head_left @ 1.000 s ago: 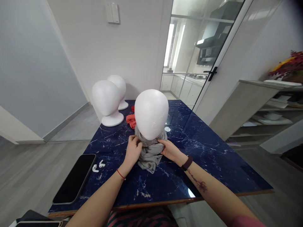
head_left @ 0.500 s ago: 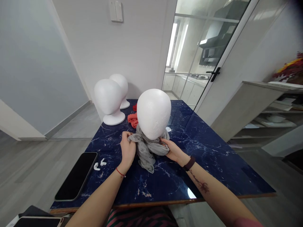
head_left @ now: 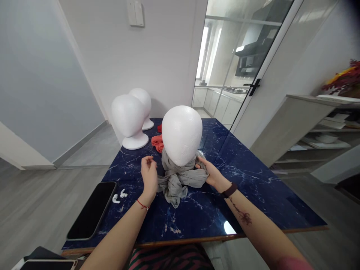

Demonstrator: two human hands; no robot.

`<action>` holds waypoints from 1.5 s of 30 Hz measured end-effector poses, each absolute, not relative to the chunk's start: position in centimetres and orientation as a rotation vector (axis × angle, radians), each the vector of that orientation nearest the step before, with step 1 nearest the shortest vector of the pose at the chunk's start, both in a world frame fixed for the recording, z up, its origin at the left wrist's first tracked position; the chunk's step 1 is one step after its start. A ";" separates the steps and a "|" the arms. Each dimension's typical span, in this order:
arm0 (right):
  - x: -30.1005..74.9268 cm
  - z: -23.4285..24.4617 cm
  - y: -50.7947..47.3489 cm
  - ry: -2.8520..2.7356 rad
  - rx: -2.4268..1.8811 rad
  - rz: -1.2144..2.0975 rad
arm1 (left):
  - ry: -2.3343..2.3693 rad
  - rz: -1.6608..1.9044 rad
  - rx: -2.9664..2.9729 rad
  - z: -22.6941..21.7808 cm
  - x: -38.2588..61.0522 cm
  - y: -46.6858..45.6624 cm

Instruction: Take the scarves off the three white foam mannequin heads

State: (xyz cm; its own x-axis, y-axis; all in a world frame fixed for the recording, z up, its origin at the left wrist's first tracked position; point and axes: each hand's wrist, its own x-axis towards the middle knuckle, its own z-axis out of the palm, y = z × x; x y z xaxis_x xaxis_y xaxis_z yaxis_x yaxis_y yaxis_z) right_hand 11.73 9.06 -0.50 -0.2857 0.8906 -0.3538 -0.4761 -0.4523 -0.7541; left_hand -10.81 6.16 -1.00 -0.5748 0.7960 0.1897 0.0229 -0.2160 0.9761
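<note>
A white foam mannequin head [head_left: 182, 135] stands upright at the middle of the table. A grey scarf [head_left: 176, 183] is wrapped around its neck, with its ends knotted or crossed in front and hanging onto the tabletop. To the right of the neck, my right hand [head_left: 212, 173] grips a fold of the scarf, with the fingers partly behind the cloth. My left hand [head_left: 149, 172] is raised just left of the neck, its fingers loosely curled and apart from the scarf, with nothing in them. A short scarf end lies beside my left wrist.
Two more foam heads, a nearer one [head_left: 129, 116] and a farther one [head_left: 142, 99], stand at the back left. Orange-red cloth [head_left: 157, 143] lies behind the middle head. A black-screened tablet or phone [head_left: 91, 212] and white earbuds [head_left: 120, 195] rest on the blue marbled table [head_left: 253, 198].
My left hand has let go of the scarf end, which has dropped toward the table. My right hand has moved slightly right, drawing the scarf fold outward.
</note>
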 end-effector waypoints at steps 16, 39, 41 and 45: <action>15.8 1.4 10.3 -0.638 -0.946 1.828 | 1.744 1.718 1.238 -2.1 -11.5 6.6; 15.3 -3.5 11.6 -1.387 -1.467 1.181 | 1.565 1.323 1.269 -3.0 -9.7 6.5; 15.6 -3.8 11.8 -1.553 -1.520 1.092 | 1.520 1.267 1.261 -3.3 -9.6 6.5; 16.2 -3.8 12.4 -1.353 -1.521 0.795 | 1.378 1.298 1.055 -2.6 -9.3 6.2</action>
State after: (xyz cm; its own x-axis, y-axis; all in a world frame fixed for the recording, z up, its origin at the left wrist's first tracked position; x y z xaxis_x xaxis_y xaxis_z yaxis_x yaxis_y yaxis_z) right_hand 16.25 12.40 -3.78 0.1871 0.9765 0.1070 0.3819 0.0280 -0.9238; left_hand -9.32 6.24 -2.61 -0.1914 0.9789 -0.0712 -0.0122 0.0702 0.9975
